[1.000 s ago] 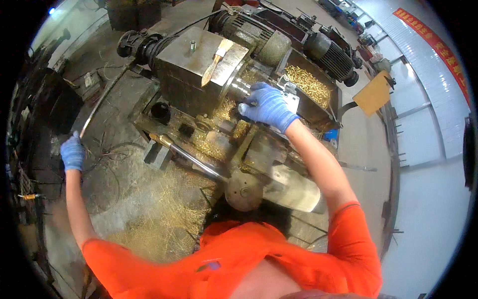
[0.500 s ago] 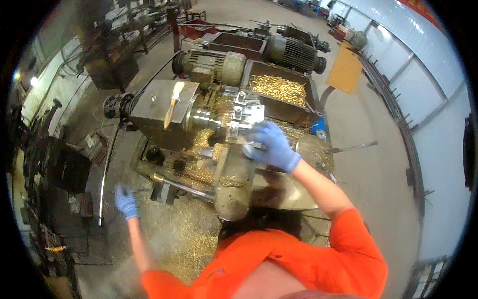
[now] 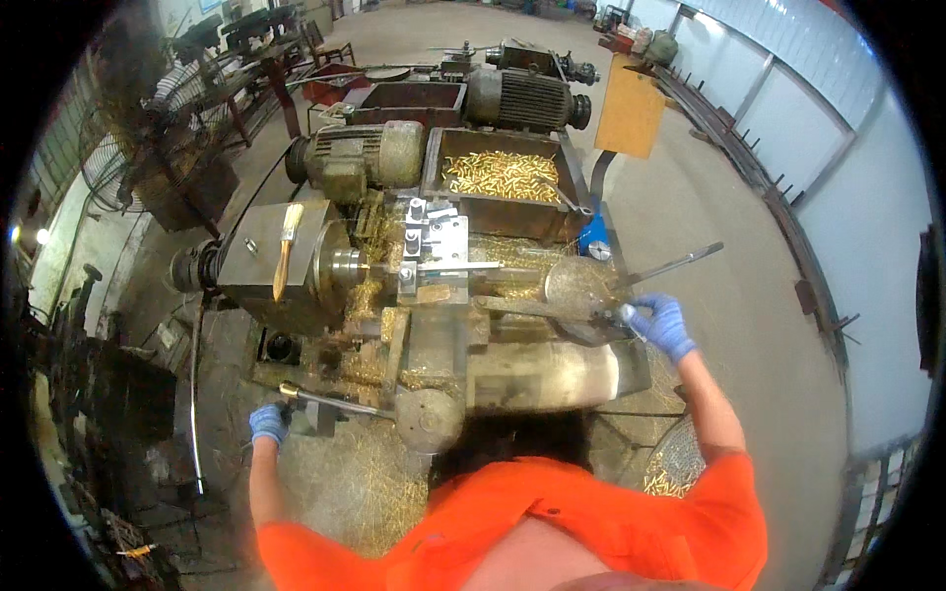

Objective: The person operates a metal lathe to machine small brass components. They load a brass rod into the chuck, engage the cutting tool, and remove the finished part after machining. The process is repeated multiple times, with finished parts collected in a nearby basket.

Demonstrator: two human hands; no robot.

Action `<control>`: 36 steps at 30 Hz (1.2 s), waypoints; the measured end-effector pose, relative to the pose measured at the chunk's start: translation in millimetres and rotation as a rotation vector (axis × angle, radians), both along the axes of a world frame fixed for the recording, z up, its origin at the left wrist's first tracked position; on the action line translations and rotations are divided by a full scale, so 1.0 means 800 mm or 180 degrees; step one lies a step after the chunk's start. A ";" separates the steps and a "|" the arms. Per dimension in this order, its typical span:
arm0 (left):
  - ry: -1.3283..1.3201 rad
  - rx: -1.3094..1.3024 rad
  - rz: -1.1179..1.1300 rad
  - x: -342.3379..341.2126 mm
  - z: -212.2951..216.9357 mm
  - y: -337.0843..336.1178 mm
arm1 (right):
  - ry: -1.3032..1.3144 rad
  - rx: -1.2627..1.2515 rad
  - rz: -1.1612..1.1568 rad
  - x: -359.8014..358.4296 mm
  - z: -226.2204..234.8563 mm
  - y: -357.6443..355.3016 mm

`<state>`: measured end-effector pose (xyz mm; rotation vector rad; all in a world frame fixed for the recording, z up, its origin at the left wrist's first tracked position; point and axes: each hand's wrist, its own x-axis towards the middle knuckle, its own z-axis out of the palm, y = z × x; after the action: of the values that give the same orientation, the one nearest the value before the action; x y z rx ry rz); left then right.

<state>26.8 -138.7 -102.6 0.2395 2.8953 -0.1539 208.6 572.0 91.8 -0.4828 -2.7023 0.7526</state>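
1. Far left of the lathe (image 3: 434, 325), a round wire fan (image 3: 123, 163) stands among dark clutter by the wall.
2. The left hand (image 3: 268, 424), in a blue glove, is closed around the near end of a long metal lever (image 3: 335, 402) that runs from the lathe's lower left front to a round hub (image 3: 429, 421).
3. A brush (image 3: 286, 246) with a pale wooden handle lies on top of the grey box at the left end of the lathe.
4. Yellow metal shavings (image 3: 370, 483) cover the lathe bed and the floor (image 3: 729, 295) in front of it.
5. Behind the lathe, a rusty open tray (image 3: 439, 158) holds a heap of small brass pieces (image 3: 503, 175); two grey-green motors (image 3: 355, 158) sit beside and behind it.
6. Behind the lathe's right end, a plain orange-brown rectangular board (image 3: 631, 113) stands upright on a post; no writing shows on it.
7. A small blue container (image 3: 594, 241) sits just below that board, at the right rear corner of the lathe.
8. The right hand (image 3: 660, 325), also blue-gloved, is curled at the right end of the lathe, touching a grey lever (image 3: 552, 310); whether it pinches anything small I cannot tell.
9. Right of the lathe the concrete floor is bare grey, running to a pale panelled wall (image 3: 838, 148).
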 end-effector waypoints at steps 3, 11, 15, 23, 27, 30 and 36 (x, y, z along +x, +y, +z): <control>0.0150 0.0265 0.0596 0.015 0.001 -0.015 | -0.0248 0.0626 -0.0110 -0.024 -0.019 0.067; 0.0909 0.3466 0.1021 0.012 0.130 0.104 | -0.2188 0.2599 -0.0003 -0.060 -0.039 0.186; 0.1321 0.2088 0.1031 0.004 0.118 0.154 | -0.2180 0.2227 -0.0347 -0.065 -0.067 0.223; 0.1851 0.2590 0.1647 -0.004 0.090 0.124 | -0.1611 0.2123 -0.0820 0.015 -0.116 0.220; 0.1262 0.3903 0.2127 -0.029 0.103 0.141 | -0.1063 0.1900 -0.0907 0.095 -0.142 0.202; 0.1757 0.3776 0.2144 -0.025 0.089 0.135 | -0.1502 0.1257 -0.1124 0.158 -0.133 0.187; 0.1907 0.3509 0.2129 -0.040 0.070 0.117 | -0.2714 0.1562 -0.1598 0.254 -0.121 0.214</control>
<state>-5.3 -44.9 -46.5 -0.7187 3.0337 1.7249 411.8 743.2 -4.8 -1.5308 -3.0723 -0.3463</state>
